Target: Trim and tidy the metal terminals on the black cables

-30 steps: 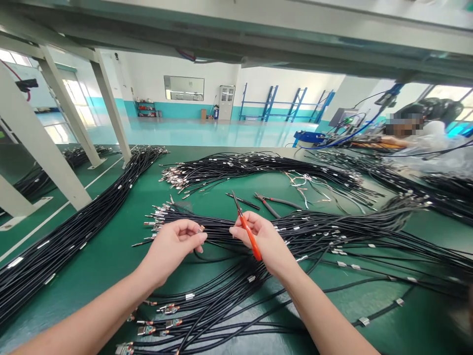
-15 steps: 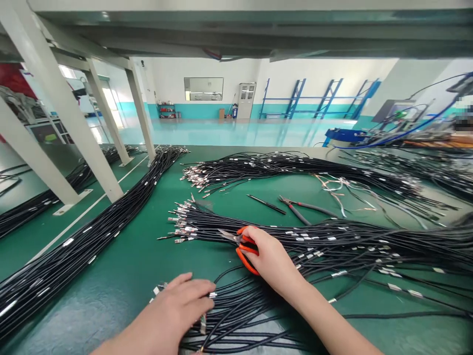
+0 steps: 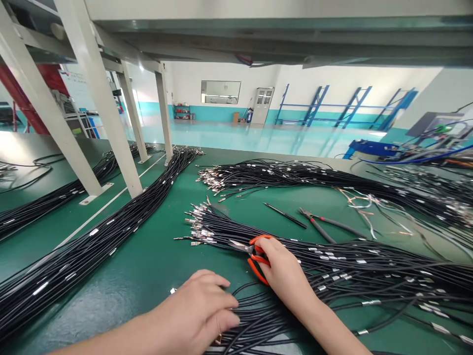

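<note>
My right hand grips a pair of scissors by its orange handles. The pointed blades lie a little apart over a bundle of black cables with metal-tipped ends on the left. At the lower middle, my left hand is over the near group of black cables. Its fingers are bent and the thumb stands apart from them. No cable shows between them, and the hand covers the near cables' left ends.
Pliers and a black pen-like tool lie behind the middle bundle. Another cable bundle lies farther back, with stripped wires beside it. A long bundle runs along the left near white posts. A shelf hangs overhead.
The view has swung left, so the bench things appear farther right. My left hand's fingers have curled more over the near cables. The scissors stay in my right hand.
</note>
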The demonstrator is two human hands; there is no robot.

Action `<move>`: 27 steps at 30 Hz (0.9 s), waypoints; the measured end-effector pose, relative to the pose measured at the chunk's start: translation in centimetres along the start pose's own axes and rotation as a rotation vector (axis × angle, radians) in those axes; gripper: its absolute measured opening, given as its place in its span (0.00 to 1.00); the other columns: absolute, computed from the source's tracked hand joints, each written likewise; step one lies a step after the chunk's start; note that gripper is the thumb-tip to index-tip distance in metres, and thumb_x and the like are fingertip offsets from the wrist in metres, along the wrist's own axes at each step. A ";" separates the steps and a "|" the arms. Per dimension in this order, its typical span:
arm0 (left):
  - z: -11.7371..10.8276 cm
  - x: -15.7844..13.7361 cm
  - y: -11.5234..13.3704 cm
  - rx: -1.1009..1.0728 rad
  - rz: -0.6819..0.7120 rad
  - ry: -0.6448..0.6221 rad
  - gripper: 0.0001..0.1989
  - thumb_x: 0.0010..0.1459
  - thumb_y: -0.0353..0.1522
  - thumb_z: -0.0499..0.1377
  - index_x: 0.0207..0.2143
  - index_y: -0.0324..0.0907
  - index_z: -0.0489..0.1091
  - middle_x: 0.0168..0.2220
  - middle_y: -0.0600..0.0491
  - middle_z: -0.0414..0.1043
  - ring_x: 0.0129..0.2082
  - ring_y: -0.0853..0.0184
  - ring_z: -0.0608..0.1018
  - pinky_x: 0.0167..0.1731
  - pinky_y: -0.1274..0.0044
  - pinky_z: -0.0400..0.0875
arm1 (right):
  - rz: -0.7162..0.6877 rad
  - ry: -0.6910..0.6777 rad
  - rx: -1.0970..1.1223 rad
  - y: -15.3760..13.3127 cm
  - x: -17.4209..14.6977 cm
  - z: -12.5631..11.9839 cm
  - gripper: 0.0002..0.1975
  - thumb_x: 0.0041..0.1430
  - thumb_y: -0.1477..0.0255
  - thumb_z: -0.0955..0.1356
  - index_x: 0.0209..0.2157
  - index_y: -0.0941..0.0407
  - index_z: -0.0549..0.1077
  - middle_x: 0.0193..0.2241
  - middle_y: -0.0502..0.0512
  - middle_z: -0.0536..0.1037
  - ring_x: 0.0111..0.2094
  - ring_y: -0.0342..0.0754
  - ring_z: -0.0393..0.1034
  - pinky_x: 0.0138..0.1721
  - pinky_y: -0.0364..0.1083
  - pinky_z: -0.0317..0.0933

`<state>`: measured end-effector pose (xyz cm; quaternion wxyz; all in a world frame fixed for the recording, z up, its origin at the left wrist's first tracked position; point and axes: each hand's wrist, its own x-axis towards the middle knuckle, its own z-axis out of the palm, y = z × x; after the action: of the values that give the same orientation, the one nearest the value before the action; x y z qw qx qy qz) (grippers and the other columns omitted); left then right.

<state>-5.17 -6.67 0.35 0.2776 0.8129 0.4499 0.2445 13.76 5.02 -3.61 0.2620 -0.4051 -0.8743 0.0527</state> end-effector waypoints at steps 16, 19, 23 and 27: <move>-1.2 7.1 -2.1 -1.309 -0.330 0.737 0.10 0.50 0.36 0.60 0.31 0.38 0.71 0.27 0.51 0.72 0.30 0.70 0.73 0.35 0.77 0.67 | 0.290 -0.003 0.530 0.3 0.0 -2.3 0.04 0.48 0.72 0.65 0.26 0.55 0.63 0.21 0.47 0.68 0.24 0.42 0.61 0.28 0.41 0.58; -1.0 8.5 -1.0 -1.168 -0.267 0.524 0.10 0.51 0.36 0.59 0.26 0.36 0.71 0.16 0.57 0.64 0.18 0.75 0.66 0.24 0.80 0.63 | 0.339 0.088 0.732 0.1 0.1 -3.7 0.07 0.49 0.69 0.67 0.25 0.56 0.63 0.23 0.48 0.69 0.26 0.43 0.63 0.29 0.41 0.59; 0.3 9.4 0.2 -0.987 -0.286 0.282 0.14 0.50 0.37 0.58 0.20 0.36 0.70 0.12 0.58 0.61 0.14 0.76 0.61 0.19 0.80 0.57 | 0.401 0.261 0.958 -0.2 -0.1 -5.5 0.09 0.48 0.67 0.68 0.29 0.55 0.65 0.30 0.53 0.73 0.30 0.45 0.66 0.31 0.43 0.60; 1.5 9.6 0.7 -0.944 -0.322 0.115 0.13 0.51 0.38 0.57 0.24 0.36 0.72 0.11 0.59 0.59 0.13 0.76 0.60 0.18 0.80 0.55 | 0.439 0.281 1.080 -0.5 -0.1 -5.8 0.10 0.47 0.68 0.69 0.30 0.56 0.65 0.31 0.52 0.74 0.29 0.44 0.66 0.31 0.43 0.60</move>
<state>0.81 0.94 1.15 0.6241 0.5040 0.4243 0.4200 16.37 3.89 1.49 0.5270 -0.3890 -0.5765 0.4885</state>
